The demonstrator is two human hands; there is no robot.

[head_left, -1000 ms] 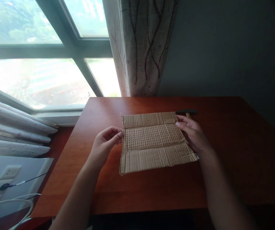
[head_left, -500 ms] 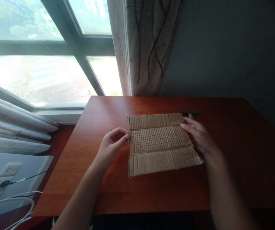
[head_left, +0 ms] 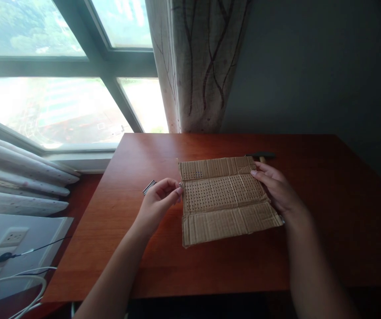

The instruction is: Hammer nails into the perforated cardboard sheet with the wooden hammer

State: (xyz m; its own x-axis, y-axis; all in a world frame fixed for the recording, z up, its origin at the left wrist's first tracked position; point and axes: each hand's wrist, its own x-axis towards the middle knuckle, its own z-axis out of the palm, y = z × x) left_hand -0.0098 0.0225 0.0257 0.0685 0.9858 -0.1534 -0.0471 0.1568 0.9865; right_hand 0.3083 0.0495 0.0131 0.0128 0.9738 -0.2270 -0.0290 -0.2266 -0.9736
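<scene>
the brown cardboard sheet (head_left: pixel 225 192) sits between my hands, over the middle of the counter (head_left: pixel 217 270); i cannot tell whether any part of it rests on the wood. two creases run across it and split it into three bands. the middle band is filled with neat rows of small dark punched holes. the far band has only a short patch of them at its left end, plus a lone hole further along. the near band is plain, with ridges showing through the paper, and its edge slants and looks a bit frayed. the right side is ragged.

my left hand (head_left: pixel 163 197) pinches the left edge with thumb and fingertips, near the far crease. my right hand (head_left: pixel 275 184) is clamped on the right edge, thumb on top. a striped, shiny object (head_left: pixel 149 187) shows just past my left knuckles, and a dark-headed tool (head_left: pixel 266 155) lies beyond my right fingers.
</scene>
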